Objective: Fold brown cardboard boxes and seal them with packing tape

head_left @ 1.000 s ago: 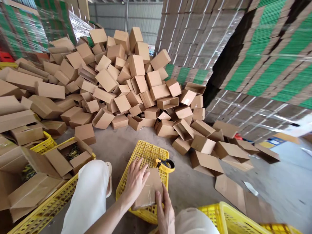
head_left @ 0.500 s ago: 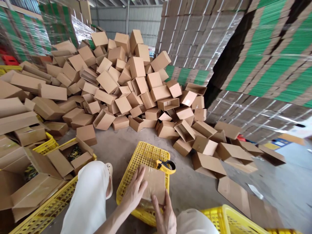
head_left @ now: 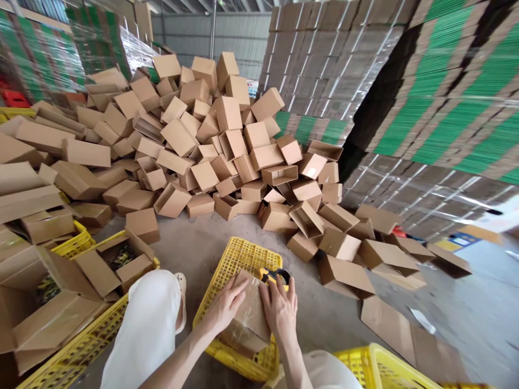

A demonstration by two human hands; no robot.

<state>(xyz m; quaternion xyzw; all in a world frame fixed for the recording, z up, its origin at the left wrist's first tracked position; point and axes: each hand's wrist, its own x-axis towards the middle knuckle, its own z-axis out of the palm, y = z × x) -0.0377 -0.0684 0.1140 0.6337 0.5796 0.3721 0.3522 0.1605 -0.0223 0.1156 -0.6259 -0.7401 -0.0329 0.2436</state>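
Observation:
A small cardboard box [head_left: 251,310] with clear tape across its top sits over an upturned yellow plastic crate [head_left: 239,254] between my knees. My left hand [head_left: 227,303] holds the box's left side, fingers along its upper edge. On the opposite side, my right hand [head_left: 280,310] grips the right edge with fingers bent over it. Just beyond the right fingertips lies a yellow and black tape dispenser [head_left: 271,274], partly covered by that hand. The box's underside is hidden.
A large heap of cardboard boxes [head_left: 203,175] fills the floor ahead. Open cartons [head_left: 52,319] with dark contents stand at left in yellow crates. Another yellow crate [head_left: 377,362] is at lower right. Flattened cardboard [head_left: 389,327] lies beside it; tall bundled stacks [head_left: 441,102] rise behind.
My right hand has moved from the box's near corner up to its right far edge. The box has turned slightly and shifted toward me. My left hand stays on its left side.

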